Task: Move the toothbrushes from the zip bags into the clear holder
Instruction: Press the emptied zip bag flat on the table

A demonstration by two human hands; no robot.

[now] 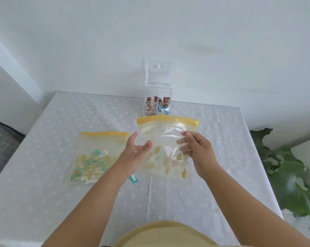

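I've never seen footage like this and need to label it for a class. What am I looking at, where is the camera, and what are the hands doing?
There is no machine here: a person wears one wide-angle camera on the head, looking down at their own arms. The table has a white dotted cloth. The right hand pinches a zip bag with a yellow strip, held up above the table; it looks nearly empty. The left hand is open beside it, fingers relaxed, at the bag's edge. A second zip bag lies flat on the left, holding packets in green and white wrappers. One green packet lies loose, partly hidden under the left forearm. At the back stands the clear holder, lid raised, with brown and blue packets inside. A plant is at the right.
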